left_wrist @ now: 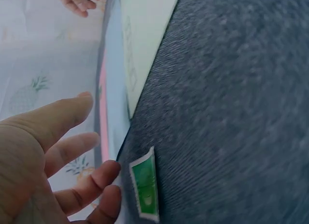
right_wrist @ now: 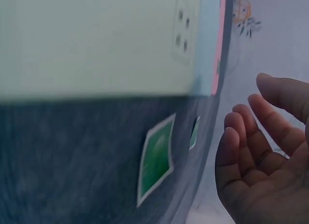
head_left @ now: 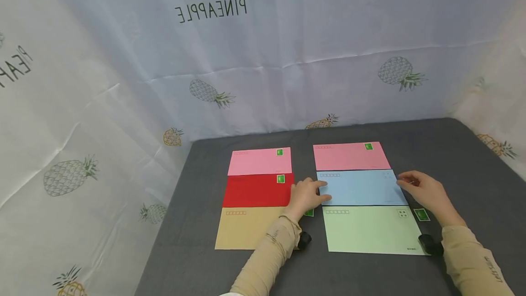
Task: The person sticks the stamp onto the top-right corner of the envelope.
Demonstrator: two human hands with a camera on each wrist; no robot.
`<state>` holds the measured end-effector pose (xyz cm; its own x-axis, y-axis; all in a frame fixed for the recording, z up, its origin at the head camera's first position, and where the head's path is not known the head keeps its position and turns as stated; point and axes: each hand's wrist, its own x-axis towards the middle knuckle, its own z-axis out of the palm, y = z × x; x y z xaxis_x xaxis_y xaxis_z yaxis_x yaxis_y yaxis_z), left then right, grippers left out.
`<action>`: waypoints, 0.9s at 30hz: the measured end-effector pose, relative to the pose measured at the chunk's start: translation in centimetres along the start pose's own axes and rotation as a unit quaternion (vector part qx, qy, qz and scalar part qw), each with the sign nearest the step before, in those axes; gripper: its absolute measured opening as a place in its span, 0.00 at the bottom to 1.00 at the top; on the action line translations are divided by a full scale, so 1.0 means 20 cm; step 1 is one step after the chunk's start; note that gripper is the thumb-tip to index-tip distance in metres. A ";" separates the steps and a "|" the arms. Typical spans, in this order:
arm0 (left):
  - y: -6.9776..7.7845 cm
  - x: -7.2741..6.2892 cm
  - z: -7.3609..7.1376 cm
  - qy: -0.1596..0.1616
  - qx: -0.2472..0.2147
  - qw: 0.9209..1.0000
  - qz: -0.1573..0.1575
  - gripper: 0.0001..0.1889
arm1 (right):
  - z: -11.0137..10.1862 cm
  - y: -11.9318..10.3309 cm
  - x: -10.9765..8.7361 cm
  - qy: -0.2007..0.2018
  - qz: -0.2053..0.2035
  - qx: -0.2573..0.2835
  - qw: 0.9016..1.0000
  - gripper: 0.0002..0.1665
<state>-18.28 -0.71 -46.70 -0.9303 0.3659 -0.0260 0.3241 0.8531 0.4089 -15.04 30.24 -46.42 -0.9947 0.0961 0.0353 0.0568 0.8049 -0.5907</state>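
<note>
My left hand (head_left: pixel 305 196) is at the left edge of a light blue envelope (head_left: pixel 361 188), thumb and fingers spread apart around nothing. At that envelope's right edge is my right hand (head_left: pixel 423 191), its fingers loosely bent with nothing held in them. Below the blue envelope lies a pale green envelope (head_left: pixel 370 229), and above it a pink envelope (head_left: pixel 351 156) bearing a green stamp (head_left: pixel 368 146). A loose green stamp (left_wrist: pixel 145 186) lies on the cloth near my left hand. Two more, a nearer stamp (right_wrist: pixel 155 159) and a farther stamp (right_wrist: pixel 194 133), lie right of the envelopes.
A left column holds a pink envelope (head_left: pixel 255 162) and a red envelope (head_left: pixel 255 192), both stamped, plus a tan envelope (head_left: pixel 244 232) partly behind my left forearm. Dark grey cloth (head_left: pixel 185 223) covers the table. A pineapple-print curtain (head_left: pixel 287 81) hangs behind it.
</note>
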 end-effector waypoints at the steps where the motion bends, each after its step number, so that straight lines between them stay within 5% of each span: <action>1: 0.00 0.00 0.00 -0.003 0.000 1.000 -0.004 0.23 | 0.00 0.02 0.00 0.000 0.008 -0.001 1.000 0.29; 13: 0.04 0.01 0.03 -0.023 0.013 0.999 -0.048 0.26 | -0.02 0.16 0.06 -0.005 0.064 -0.023 0.998 0.28; 27: 0.06 0.02 0.04 -0.019 0.033 0.997 -0.066 0.26 | -0.02 0.12 0.08 -0.015 0.040 -0.070 0.997 0.29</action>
<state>-18.10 0.71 -46.98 -0.9587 0.2616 -0.1114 0.2109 0.9169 0.3388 -16.54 32.52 -47.39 -0.9886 0.1468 -0.0329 0.1449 0.8699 -0.4716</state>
